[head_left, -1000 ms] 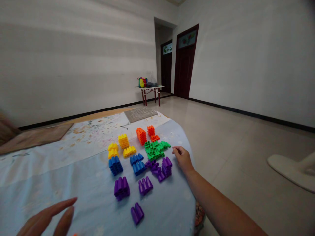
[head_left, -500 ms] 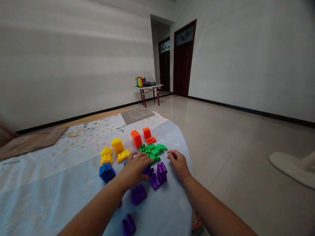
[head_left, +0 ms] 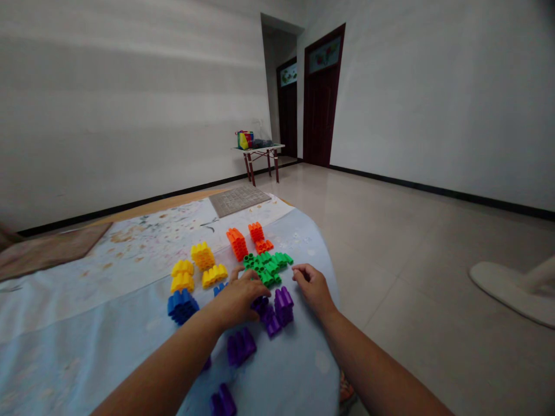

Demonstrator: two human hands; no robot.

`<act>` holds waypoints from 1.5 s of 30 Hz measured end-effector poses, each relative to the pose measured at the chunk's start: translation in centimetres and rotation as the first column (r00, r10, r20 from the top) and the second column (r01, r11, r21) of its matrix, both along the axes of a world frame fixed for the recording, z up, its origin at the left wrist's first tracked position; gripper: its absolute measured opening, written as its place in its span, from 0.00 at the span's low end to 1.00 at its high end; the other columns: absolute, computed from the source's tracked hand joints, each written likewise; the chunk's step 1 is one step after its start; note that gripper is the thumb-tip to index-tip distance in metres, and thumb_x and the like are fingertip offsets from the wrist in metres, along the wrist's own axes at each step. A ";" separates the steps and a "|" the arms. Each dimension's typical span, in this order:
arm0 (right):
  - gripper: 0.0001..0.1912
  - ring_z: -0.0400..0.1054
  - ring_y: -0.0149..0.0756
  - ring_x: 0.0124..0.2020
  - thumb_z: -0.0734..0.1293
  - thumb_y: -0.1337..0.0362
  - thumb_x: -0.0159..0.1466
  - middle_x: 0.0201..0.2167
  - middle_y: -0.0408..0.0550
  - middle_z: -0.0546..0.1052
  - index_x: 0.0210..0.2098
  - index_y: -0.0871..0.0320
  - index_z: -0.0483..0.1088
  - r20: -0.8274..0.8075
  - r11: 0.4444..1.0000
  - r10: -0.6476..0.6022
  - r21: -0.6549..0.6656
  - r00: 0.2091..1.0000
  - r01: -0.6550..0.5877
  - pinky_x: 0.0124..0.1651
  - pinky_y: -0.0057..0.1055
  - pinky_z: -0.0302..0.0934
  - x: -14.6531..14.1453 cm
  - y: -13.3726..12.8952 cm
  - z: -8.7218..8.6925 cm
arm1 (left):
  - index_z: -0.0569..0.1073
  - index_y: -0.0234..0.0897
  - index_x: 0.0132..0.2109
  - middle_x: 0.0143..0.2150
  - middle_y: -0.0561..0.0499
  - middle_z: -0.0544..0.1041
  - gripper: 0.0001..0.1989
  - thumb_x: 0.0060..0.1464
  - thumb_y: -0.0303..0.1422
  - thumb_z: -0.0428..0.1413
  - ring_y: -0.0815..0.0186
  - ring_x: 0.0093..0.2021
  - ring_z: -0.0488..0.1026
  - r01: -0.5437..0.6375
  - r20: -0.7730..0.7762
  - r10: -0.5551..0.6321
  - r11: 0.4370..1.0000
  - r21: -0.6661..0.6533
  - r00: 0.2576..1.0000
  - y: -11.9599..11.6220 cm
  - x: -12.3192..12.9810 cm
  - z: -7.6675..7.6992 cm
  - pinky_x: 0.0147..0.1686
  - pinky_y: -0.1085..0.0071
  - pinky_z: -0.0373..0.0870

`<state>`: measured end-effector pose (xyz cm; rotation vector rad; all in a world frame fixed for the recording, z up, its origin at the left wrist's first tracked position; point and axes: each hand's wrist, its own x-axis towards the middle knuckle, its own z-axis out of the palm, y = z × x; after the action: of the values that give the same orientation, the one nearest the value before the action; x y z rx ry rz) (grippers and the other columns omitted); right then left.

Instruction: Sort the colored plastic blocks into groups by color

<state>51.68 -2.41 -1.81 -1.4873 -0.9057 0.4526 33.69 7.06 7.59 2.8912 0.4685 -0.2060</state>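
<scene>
My left hand [head_left: 243,297] reaches over the near part of the table, thumb and fingers closed around a purple plastic block [head_left: 260,305] that they partly hide. Beside that block stand more purple blocks [head_left: 284,305], some stacked. My right hand [head_left: 314,286] is curled at the table's right side, thumb against the fingers, with no block showing in it. Just left of its fingertips lies a cluster of green tube-shaped blocks [head_left: 267,267]. A stack of blue blocks [head_left: 182,306] sits left of my left wrist, and another blue piece is partly covered by that hand.
Yellow blocks [head_left: 203,255] and orange blocks [head_left: 236,244] stand in stacks farther back. Loose purple blocks [head_left: 241,346] lie nearer me. A pale cloth [head_left: 134,306] covers the round-edged table; a grey mat [head_left: 239,200] lies at its far edge. Beyond stands a small table [head_left: 260,149].
The view has shifted slightly, moving the blocks a little left in the picture. My left hand stays at the purple block; my right hand keeps its curled pose.
</scene>
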 end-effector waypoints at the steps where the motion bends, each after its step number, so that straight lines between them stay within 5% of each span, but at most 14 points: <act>1: 0.14 0.68 0.35 0.28 0.61 0.56 0.58 0.25 0.46 0.75 0.34 0.60 0.71 -0.002 1.000 0.002 -0.002 1.000 -0.002 0.33 0.29 0.61 0.0 0.0 0.0 | 0.72 0.50 0.44 0.43 0.55 0.75 0.20 0.40 0.33 0.61 0.57 0.53 0.60 -0.001 0.003 0.001 1.000 -0.009 1.000 0.1 0.0 -0.1 0.57 0.51 0.41; 28: 0.14 0.67 0.34 0.27 0.61 0.57 0.58 0.25 0.46 0.74 0.34 0.61 0.71 0.011 1.000 0.020 -0.018 1.000 -0.020 0.31 0.28 0.60 0.0 -0.1 0.2 | 0.73 0.50 0.39 0.40 0.55 0.72 0.15 0.40 0.30 0.61 0.58 0.49 0.62 0.044 -0.026 -0.043 0.999 0.013 0.999 -0.5 0.2 -0.1 0.57 0.45 0.39; 38: 0.13 0.67 0.33 0.28 0.61 0.58 0.58 0.25 0.45 0.74 0.34 0.61 0.71 0.006 1.000 0.025 -0.018 1.000 -0.025 0.32 0.28 0.60 0.0 -0.1 0.3 | 0.71 0.45 0.38 0.40 0.55 0.71 0.13 0.43 0.28 0.59 0.61 0.48 0.62 0.091 0.042 -0.096 0.989 0.120 0.994 -2.7 -0.1 1.3 0.58 0.49 0.39; 45: 0.13 0.67 0.33 0.27 0.61 0.58 0.58 0.25 0.45 0.74 0.34 0.61 0.71 0.008 0.999 0.030 -0.021 1.000 -0.030 0.32 0.28 0.60 0.1 0.0 0.0 | 0.69 0.40 0.36 0.37 0.51 0.70 0.06 0.52 0.26 0.50 0.62 0.43 0.62 0.159 0.075 -0.192 0.934 0.321 0.978 -4.4 0.0 -0.6 0.53 0.54 0.50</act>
<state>51.77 -2.42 -1.80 -1.4970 -0.9335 0.4791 33.67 2.67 6.95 3.2382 0.2406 -0.0025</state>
